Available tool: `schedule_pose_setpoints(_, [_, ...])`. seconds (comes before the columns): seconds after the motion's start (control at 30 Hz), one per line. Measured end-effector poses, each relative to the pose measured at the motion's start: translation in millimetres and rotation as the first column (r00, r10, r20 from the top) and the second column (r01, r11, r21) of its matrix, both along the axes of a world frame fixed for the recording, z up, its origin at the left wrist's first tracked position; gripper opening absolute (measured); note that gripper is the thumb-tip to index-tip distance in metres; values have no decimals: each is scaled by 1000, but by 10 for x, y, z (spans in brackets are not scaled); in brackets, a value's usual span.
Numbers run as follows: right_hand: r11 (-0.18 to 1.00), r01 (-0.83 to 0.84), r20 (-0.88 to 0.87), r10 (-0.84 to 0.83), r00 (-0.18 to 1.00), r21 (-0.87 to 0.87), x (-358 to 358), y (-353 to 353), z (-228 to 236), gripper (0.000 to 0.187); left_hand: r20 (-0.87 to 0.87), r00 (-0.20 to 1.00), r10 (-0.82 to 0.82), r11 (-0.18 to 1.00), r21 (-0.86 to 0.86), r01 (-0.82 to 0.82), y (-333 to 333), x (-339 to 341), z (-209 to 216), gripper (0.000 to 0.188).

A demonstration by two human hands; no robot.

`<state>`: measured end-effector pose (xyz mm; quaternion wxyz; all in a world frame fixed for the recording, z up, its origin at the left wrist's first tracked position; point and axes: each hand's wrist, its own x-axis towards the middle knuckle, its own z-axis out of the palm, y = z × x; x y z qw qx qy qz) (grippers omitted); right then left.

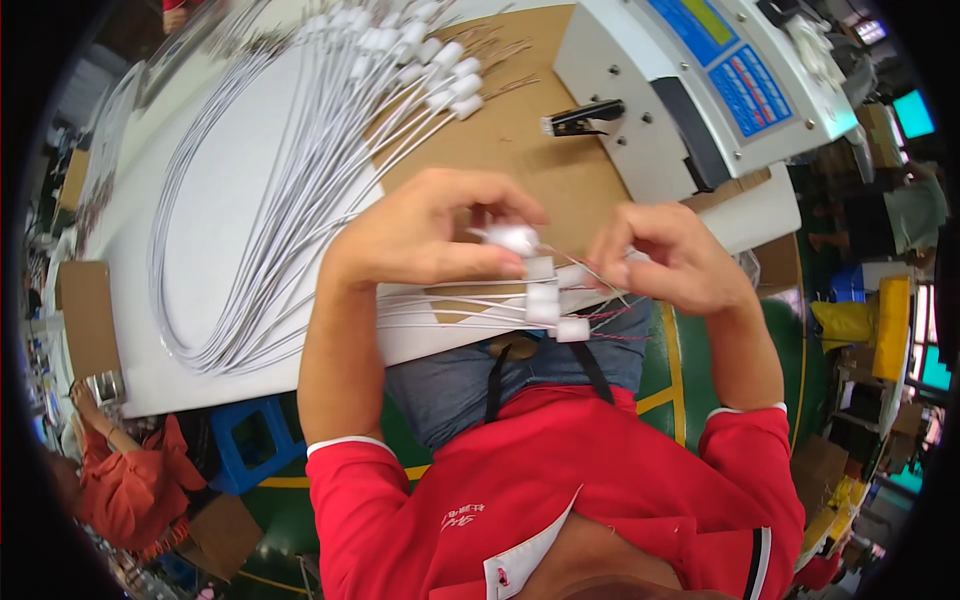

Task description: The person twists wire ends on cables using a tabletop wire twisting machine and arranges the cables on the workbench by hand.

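My left hand (425, 230) is closed around the end of a white cable, with its white plastic sleeve (515, 239) between thumb and fingers. Thin bare wires (565, 256) run from that sleeve toward my right hand (675, 258), whose thumb and forefinger pinch together at the wire tips. Below my hands, several more white cables (450, 310) lie over the table's near edge, their white sleeves (543, 303) stacked close together and thin wires poking out to the right. A large looped bundle of white cables (270, 200) spreads across the table at the left, with sleeved ends (465, 106) at the top.
A grey machine (600, 60) with a blue keypad panel (750, 90) and a black protruding part (585, 118) stands at the far right of the table. Brown cardboard (520, 70) lies beneath the cable ends. At lower left are a blue stool (250, 440) and a seated person (140, 485).
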<state>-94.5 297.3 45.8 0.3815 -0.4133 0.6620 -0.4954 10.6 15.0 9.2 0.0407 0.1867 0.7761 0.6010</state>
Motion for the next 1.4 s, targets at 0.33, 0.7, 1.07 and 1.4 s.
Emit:
schedule_pose_setpoints(0.33, [918,204,-864,220,453,341,149,125,-66,17,-503,601,621,418,-437,-797,-164,-237,-514,20])
schedule_pose_setpoints(0.7, [999,42,-797,-19,603,8,219,-652,-474,33,-589,612,528,424,-442,-791,-70,-307,-679,17])
schedule_pose_setpoints(1.07, [994,15,-727,70,683,110,191,-678,-369,12,-550,507,663,161,-557,-815,-233,-255,-679,18])
schedule_pose_setpoints(1.4, [977,-106,-675,206,709,186,225,-553,-431,16,-408,597,690,337,-549,-765,-184,-251,-563,17])
